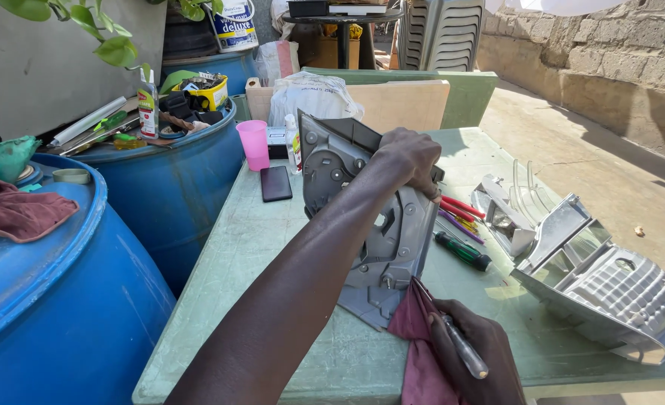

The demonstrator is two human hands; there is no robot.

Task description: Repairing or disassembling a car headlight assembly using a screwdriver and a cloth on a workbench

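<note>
Left hand (410,159) clamped over top edge of upright grey plastic mirror housing (370,217); below, right hand (473,352) closed around screwdriver (452,334) and maroon cloth (421,352).

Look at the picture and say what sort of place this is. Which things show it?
Probably an outdoor repair workshop in a yard. Blue drums serve as tool stands, screwdrivers lie on a green table, and the left hand steadies a grey plastic housing beside a rough stone wall.
</note>
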